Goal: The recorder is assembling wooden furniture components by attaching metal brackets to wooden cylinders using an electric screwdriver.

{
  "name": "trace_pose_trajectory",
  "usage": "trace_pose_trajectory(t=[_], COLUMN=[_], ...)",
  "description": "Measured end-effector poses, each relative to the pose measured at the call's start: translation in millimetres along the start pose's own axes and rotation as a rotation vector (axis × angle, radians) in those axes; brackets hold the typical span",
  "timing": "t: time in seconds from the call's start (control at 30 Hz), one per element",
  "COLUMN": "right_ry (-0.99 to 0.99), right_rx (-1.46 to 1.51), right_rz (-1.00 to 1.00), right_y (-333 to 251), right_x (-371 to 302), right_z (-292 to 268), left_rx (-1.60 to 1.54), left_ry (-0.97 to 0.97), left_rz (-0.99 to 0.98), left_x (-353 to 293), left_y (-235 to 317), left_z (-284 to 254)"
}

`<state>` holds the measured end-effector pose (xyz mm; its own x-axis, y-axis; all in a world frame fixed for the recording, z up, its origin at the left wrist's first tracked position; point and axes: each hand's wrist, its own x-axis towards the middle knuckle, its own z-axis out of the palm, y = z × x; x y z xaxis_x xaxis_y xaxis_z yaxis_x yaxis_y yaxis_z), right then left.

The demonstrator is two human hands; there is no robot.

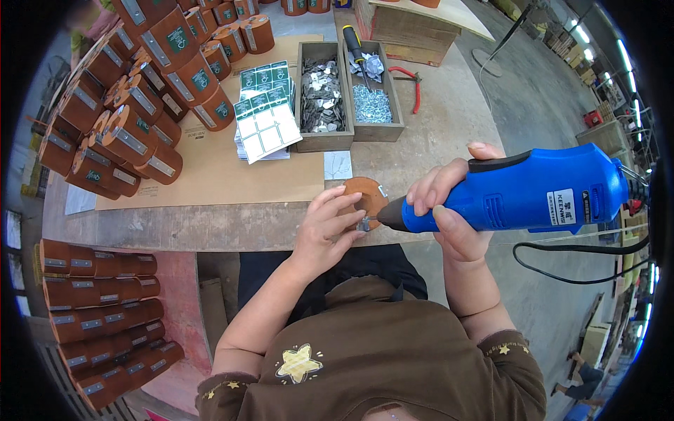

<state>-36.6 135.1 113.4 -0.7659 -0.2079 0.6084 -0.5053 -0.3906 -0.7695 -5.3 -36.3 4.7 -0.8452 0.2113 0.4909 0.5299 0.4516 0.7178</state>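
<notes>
My right hand [449, 203] grips a blue corded power screwdriver [533, 193], held level with its black tip pointing left. The tip meets a small metal plate on a brown cylinder [365, 196] that stands at the table's front edge. My left hand [324, 228] holds that brown cylinder from its left side, fingers spread over it.
A stack of brown cylinders with metal plates [133, 105] lies at the back left, more of them [105, 316] below the table. A wooden two-compartment box [347, 88] holds metal plates and screws. Green-and-white label sheets [265, 112] lie on cardboard [210, 175]. Red pliers [414, 84] lie beside the box.
</notes>
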Motion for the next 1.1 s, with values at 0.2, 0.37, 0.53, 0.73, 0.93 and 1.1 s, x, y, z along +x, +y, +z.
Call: trace_pose_trajectory(t=[0.2,0.37,0.53,0.73,0.93,1.1], right_ry=[-0.059,-0.151,-0.278,-0.161,-0.195,-0.213], right_rx=[0.007,-0.004,-0.096,-0.032,0.012,-0.046], right_rz=[-0.019,-0.028,0.052,0.068,0.052,0.038], right_y=[1.3,3.6,3.2,7.5,11.4,11.5], right_x=[4.3,13.1,21.0,18.7,18.5,18.8], right_z=[4.3,7.2,10.8,16.7,17.6,17.2], left_rx=[-0.044,-0.053,-0.048,-0.059,-0.064,-0.077], left_ry=[0.015,0.017,0.027,0.023,0.027,0.031], left_rz=[-0.005,-0.012,0.013,0.005,-0.001,0.004], left_x=[1.1,0.3,0.1,-2.0,-3.5,-0.8], left_y=[0.1,-1.0,-3.1,-2.8,-4.8,-2.7], left_z=[0.2,-0.3,0.0,-0.7,-0.6,-0.8])
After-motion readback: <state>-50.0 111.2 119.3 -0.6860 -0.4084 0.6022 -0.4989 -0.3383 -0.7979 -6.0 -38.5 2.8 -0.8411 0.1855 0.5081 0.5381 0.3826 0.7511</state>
